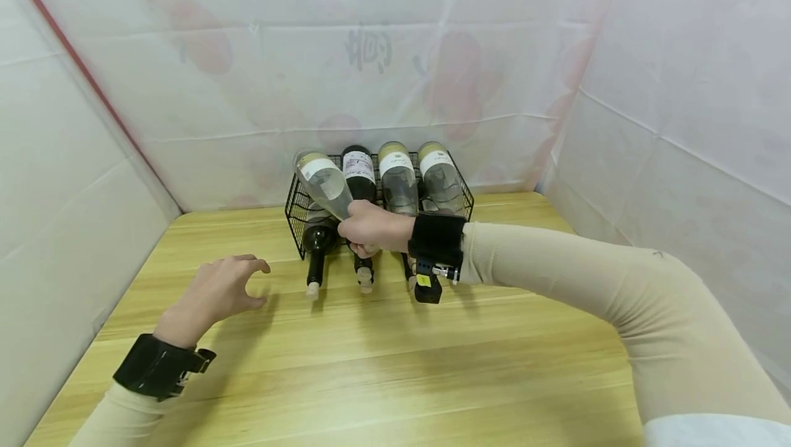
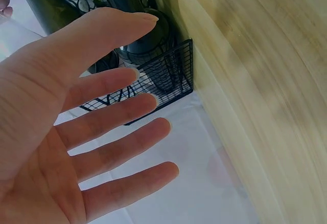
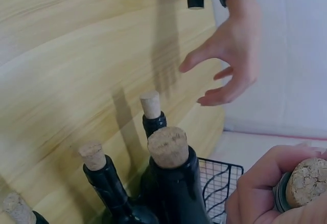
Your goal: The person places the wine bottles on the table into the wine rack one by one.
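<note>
My right hand (image 1: 371,225) grips the neck of a clear, white-labelled wine bottle (image 1: 324,182). That bottle slants over the left end of a black wire wine rack (image 1: 295,217), base toward the back; I cannot tell whether it touches the rack. Its cork (image 3: 309,180) shows beside the curled fingers in the right wrist view. Left of the rack, my left hand (image 1: 216,289) hovers over the table with fingers spread and nothing held. Nearest to it is a dark wine bottle (image 1: 316,261) lying in the lower row, cork forward.
In the rack's upper row lie a dark bottle (image 1: 358,167) with a pale label and two clear bottles, one in the middle (image 1: 398,176) and one at right (image 1: 440,174). More corked necks (image 1: 365,279) point forward below. White cloth walls (image 1: 371,90) enclose the wooden table (image 1: 371,378).
</note>
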Tool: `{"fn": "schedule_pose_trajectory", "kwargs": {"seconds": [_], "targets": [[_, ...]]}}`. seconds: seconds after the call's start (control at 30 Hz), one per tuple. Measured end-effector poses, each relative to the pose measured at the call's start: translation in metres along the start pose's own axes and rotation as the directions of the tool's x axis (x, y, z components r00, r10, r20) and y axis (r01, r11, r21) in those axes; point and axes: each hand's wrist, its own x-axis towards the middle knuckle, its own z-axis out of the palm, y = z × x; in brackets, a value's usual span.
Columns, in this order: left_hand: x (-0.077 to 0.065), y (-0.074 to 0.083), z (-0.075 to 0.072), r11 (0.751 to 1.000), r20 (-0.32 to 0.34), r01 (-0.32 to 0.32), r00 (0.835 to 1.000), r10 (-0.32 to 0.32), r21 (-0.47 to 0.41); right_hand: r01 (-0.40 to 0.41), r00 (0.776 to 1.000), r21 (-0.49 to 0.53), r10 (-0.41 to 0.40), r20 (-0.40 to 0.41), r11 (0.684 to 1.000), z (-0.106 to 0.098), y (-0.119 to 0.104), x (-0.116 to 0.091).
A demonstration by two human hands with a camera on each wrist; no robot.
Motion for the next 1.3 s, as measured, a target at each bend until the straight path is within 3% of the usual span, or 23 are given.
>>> {"fn": "schedule_pose_trajectory", "kwargs": {"seconds": [0.27, 0.53, 0.87, 1.07, 1.3], "targets": [[-0.001, 0.0, 0.001, 1.0, 0.005, 0.004, 1.0, -0.004, -0.004, 0.012, 0.999, -0.086, -0.015, -0.034, 0.996, 0.008, -0.005, 0.01], [-0.001, 0.001, 0.002, 1.0, 0.019, 0.015, 1.0, -0.015, -0.01, 0.004, 0.998, -0.307, -0.025, -0.064, 0.952, 0.014, -0.011, 0.018], [-0.003, 0.0, 0.002, 0.999, 0.021, 0.019, 1.0, -0.018, -0.027, -0.133, 0.984, -0.334, 0.084, -0.156, 0.933, 0.025, -0.022, 0.028], [-0.003, 0.002, 0.004, 0.999, 0.018, 0.022, 1.0, -0.021, -0.027, -0.145, 0.985, -0.307, 0.106, -0.14, 0.941, 0.03, -0.02, 0.032], [-0.002, 0.002, 0.006, 0.999, 0.008, 0.017, 1.0, -0.017, -0.032, -0.193, 0.981, -0.367, 0.165, -0.106, 0.91, 0.032, -0.017, 0.038]]}}
